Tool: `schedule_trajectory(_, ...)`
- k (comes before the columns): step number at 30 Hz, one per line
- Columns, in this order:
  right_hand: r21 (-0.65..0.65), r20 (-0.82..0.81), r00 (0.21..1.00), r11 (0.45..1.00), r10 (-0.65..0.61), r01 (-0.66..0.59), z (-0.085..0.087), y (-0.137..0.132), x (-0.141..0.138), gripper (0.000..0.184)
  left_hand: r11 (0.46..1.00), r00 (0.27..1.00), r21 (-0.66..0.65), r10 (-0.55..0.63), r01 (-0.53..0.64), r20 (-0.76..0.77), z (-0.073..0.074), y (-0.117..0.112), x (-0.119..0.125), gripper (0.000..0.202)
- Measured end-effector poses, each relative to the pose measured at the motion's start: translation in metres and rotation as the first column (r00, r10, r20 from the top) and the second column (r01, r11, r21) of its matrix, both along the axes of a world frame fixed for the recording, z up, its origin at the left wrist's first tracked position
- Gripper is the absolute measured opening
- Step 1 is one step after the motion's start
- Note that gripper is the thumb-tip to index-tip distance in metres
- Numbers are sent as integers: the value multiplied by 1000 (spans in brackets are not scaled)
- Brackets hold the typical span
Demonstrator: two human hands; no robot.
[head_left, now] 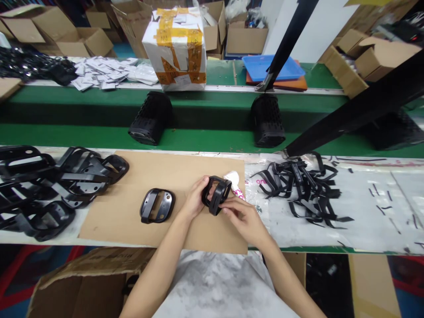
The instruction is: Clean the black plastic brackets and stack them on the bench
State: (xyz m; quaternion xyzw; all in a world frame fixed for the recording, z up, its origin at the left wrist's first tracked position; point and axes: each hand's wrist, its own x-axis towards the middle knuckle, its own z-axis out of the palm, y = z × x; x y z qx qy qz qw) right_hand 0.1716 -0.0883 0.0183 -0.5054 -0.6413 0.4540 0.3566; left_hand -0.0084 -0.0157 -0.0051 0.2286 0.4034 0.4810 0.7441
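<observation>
My left hand (194, 199) and my right hand (243, 217) both grip one black plastic frame part (217, 193), held tilted just above a sheet of brown cardboard (132, 216). My right fingers pinch its lower right edge, while my left hand wraps its left side. A second black frame part (157, 206) lies flat on the cardboard to the left of my hands. A small white object (232, 179) sits just behind the held part.
A heap of black frame parts (49, 185) lies at the left. Several thin black strips (304, 187) are scattered on white plastic at the right. Two black housings (150, 117) (267, 120) sit on the green conveyor (212, 137). A taped white box (177, 48) stands behind them.
</observation>
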Motion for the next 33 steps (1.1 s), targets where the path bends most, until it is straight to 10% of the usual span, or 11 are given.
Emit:
schedule_trajectory(6, 144, -50, 954, 943, -297, 301, -7, -4, -10, 41, 997, 994, -15, -67, 69, 82, -1, 0, 0, 43)
schedule_trajectory(12, 136, 55, 985, 979, -161, 153, -9, -1, -23, 105, 983, 981, 33, -181, 179, 76, 1, -2, -3, 44)
schedule_trajectory(33, 113, -13, 1000, 994, -3, 4, -25, 6, -9, 90, 852, 835, -216, -363, 478, 414, -7, -1, -25, 32)
